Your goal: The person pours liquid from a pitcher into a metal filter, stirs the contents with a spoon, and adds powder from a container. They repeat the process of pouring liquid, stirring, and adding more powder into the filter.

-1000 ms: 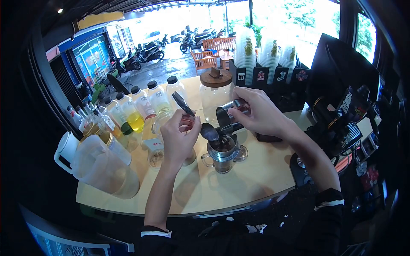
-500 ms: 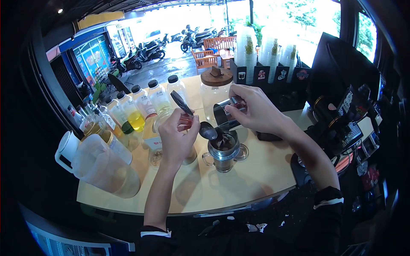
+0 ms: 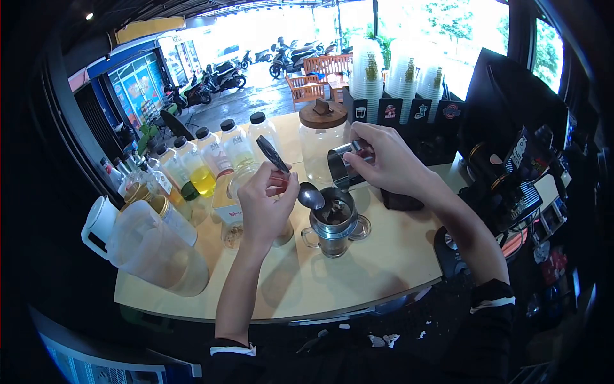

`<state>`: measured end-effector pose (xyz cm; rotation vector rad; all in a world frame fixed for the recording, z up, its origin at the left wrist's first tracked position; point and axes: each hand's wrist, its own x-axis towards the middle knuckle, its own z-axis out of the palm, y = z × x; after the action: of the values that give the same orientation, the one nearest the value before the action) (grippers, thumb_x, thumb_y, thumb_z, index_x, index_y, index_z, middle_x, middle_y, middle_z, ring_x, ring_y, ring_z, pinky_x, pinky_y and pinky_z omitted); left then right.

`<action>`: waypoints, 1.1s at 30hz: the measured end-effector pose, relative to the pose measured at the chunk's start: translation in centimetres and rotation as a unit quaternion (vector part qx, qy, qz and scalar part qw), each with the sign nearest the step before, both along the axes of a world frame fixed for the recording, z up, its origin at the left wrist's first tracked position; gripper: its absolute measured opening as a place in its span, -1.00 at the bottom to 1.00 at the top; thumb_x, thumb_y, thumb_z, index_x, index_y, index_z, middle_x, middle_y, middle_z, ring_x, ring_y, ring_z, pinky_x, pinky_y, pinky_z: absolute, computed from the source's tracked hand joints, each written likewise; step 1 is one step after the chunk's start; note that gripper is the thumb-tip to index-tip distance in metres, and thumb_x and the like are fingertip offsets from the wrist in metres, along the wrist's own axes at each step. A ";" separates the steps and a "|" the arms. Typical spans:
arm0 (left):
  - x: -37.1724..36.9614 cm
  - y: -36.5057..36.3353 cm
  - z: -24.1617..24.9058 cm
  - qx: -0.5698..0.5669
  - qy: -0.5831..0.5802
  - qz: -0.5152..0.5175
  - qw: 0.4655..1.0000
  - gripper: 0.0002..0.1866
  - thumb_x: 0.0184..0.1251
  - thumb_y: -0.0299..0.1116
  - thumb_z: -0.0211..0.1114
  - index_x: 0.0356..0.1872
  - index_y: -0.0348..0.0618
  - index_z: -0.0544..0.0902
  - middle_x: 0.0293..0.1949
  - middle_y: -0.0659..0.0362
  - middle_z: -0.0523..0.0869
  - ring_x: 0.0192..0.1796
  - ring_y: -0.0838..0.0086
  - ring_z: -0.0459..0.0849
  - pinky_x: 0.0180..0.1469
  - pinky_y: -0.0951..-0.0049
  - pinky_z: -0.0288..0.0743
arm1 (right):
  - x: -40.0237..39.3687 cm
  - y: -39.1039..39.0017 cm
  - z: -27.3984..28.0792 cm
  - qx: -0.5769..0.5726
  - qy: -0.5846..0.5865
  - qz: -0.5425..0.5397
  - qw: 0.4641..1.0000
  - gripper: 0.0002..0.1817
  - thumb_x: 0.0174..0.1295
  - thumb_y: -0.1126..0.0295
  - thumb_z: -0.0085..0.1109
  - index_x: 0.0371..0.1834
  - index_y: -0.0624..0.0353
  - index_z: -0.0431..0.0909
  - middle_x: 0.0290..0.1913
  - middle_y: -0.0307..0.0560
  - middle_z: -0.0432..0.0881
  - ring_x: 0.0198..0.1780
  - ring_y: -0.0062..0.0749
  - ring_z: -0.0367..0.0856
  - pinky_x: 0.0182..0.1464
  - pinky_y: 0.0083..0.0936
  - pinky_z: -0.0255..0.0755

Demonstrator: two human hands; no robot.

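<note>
Between the fingers of my left hand (image 3: pixel 268 200) is a spoon (image 3: pixel 311 196), its bowl just above the left rim of a metal drip filter (image 3: pixel 332 227). The filter sits on a glass mug (image 3: pixel 333 248) with a handle on its left, and dark contents show inside it. My right hand (image 3: pixel 391 163) grips a small metal cup (image 3: pixel 339 171) by its handle. This cup is tilted, its mouth facing left, above the filter's right rim. A round lid or dish (image 3: pixel 362 226) lies beside the mug. The inside of the tilted cup is mostly hidden.
On the left stand a large plastic pitcher (image 3: pixel 157 253) and a row of black-capped bottles (image 3: pixel 203 181). Behind my hands is a glass jar (image 3: pixel 314 150) with a wooden lid. Stacked plastic cups (image 3: pixel 366 80) fill a black holder at the back. A black machine (image 3: pixel 505 173) is on the right.
My right hand has shifted the metal cup slightly right, away from the spoon. Less dark material shows near the filter's rim. My left hand and the spoon are almost unmoved.
</note>
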<state>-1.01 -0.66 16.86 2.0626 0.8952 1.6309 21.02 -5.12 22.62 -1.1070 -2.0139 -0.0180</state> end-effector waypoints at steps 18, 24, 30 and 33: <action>-0.2 0.0 -0.2 0.001 -0.003 0.004 1.000 -0.87 0.17 -0.47 0.35 -0.41 -0.32 0.58 -0.48 0.10 0.72 -0.42 0.47 0.75 -0.31 0.47 0.68 | -1.1 -1.8 1.0 -0.062 -0.016 -0.006 0.998 -0.76 0.15 0.45 0.22 -0.31 0.35 0.35 -0.40 0.13 0.52 -0.35 -0.09 0.63 -0.28 -0.32 0.53; -0.2 -0.1 -0.2 -0.006 -0.007 -0.003 1.000 -0.87 0.18 -0.48 0.34 -0.41 -0.32 0.57 -0.48 0.10 0.71 -0.41 0.47 0.75 -0.30 0.46 0.68 | -1.5 -1.1 0.6 -0.048 -0.016 0.000 0.999 -0.76 0.14 0.46 0.22 -0.32 0.36 0.34 -0.43 0.13 0.52 -0.35 -0.08 0.63 -0.26 -0.28 0.52; -0.3 0.0 -0.3 -0.004 -0.005 -0.003 1.000 -0.87 0.18 -0.48 0.34 -0.41 -0.33 0.57 -0.47 0.09 0.71 -0.40 0.47 0.75 -0.30 0.46 0.68 | -1.5 -1.0 0.7 -0.046 -0.023 -0.006 0.999 -0.76 0.13 0.47 0.21 -0.33 0.37 0.35 -0.44 0.13 0.51 -0.38 -0.10 0.64 -0.28 -0.32 0.53; -0.4 0.1 -0.5 0.003 -0.001 -0.012 1.000 -0.89 0.21 -0.51 0.34 -0.32 -0.31 0.58 -0.46 0.21 0.69 -0.39 0.61 0.70 -0.31 0.58 0.64 | -1.1 -1.0 0.7 -0.054 -0.024 -0.010 0.998 -0.77 0.13 0.48 0.21 -0.32 0.37 0.35 -0.42 0.11 0.51 -0.39 -0.11 0.63 -0.30 -0.34 0.53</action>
<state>-1.37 -0.53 16.34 2.0673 0.8625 1.6241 19.87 -6.12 23.32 -1.2051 -2.0665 0.0550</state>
